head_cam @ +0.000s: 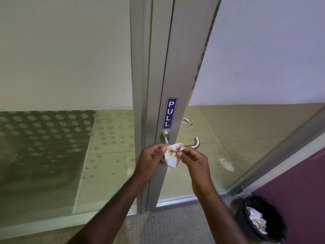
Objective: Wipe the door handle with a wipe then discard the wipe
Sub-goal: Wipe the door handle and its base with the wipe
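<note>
Head | wipe [173, 154] pinched between both hands' grip | below door handle [192, 144]

Both hands crowd the handle; open room lies only toward the person and to the right.

The left hand [151, 160] and right hand [194, 160] pinch the wipe [173, 155] between them, covering the middle of the door handle [195, 144]. Just beyond the grip stands the door frame [175, 76] with its PULL sticker [169, 113], blocking passage forward. Only the handle's bent end, right of the grip, is bare. Low and right of the grip, the bin [263, 219] stands open-topped, with clear floor between.
</note>
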Tool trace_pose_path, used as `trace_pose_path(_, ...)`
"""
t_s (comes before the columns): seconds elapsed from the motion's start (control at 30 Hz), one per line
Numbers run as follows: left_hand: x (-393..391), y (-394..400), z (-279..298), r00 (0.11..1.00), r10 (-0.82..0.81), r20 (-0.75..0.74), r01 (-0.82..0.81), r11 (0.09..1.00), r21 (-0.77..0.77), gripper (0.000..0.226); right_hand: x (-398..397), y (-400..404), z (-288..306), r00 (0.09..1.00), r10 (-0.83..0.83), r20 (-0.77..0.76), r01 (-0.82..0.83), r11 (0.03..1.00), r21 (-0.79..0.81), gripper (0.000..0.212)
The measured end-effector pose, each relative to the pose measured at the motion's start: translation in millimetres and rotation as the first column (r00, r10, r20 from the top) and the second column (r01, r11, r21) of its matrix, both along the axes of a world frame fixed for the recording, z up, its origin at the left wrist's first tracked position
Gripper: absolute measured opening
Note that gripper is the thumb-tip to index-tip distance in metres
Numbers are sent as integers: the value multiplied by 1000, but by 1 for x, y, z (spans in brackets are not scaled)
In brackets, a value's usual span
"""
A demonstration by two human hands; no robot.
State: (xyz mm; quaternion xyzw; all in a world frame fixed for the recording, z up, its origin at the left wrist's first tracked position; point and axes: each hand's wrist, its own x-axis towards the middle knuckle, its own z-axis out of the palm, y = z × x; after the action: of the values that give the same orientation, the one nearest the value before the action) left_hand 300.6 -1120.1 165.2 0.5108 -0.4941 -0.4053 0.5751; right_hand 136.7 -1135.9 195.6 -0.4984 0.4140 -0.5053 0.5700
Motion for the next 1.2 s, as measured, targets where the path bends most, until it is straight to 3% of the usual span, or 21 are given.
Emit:
trace_pose_path(0.1, -10, -6, 10, 995, 54, 83, -50, 998, -40, 8, -14, -14, 2, 995, -67, -72, 62, 996, -68, 21)
trace_pose_path(0.23, -21, -11, 11, 964, 233, 127, -226, 972, -64, 10, -29, -36, -1, 929, -213, -304, 148, 964, -221, 25)
trace_pose_path(0.37, -25, -13, 4, 945, 271, 181, -261, 962, -79, 12, -30, -48, -7, 761, -374, -530, 153, 898, -414, 20)
trace_pose_path(0.47, -29, -13, -1, 945, 240, 221, -227, 970, -82, 10, -29, -53, -10, 613, -484, -625, 68, 820, -568, 19)
trace_pose_path(0.63, -28, -10, -8, 944, 225, 242, -209, 974, -88, 20, -42, -62, -17, 497, -527, -689, -79, 763, -641, 10)
trace_pose_path(0.7, -24, -9, -13, 938, 228, 260, -212, 973, -87, 14, -51, -65, -19, 450, -533, -717, -173, 735, -655, 3)
trace_pose_path(0.9, -17, -10, -27, 921, 230, 315, -225, 973, -53, 11, -73, -77, -8, 395, -437, -808, -457, 670, -585, 23)
trace_pose_path(1.03, -11, -10, -44, 891, 218, 399, -233, 972, -11, 14, -67, -85, 9, 271, -411, -870, -574, 657, -489, 27)
trace_pose_path(1.2, 8, -2, -78, 793, 208, 573, -294, 954, 61, 16, -44, -80, 13, 139, -415, -899, -633, 661, -403, 6)
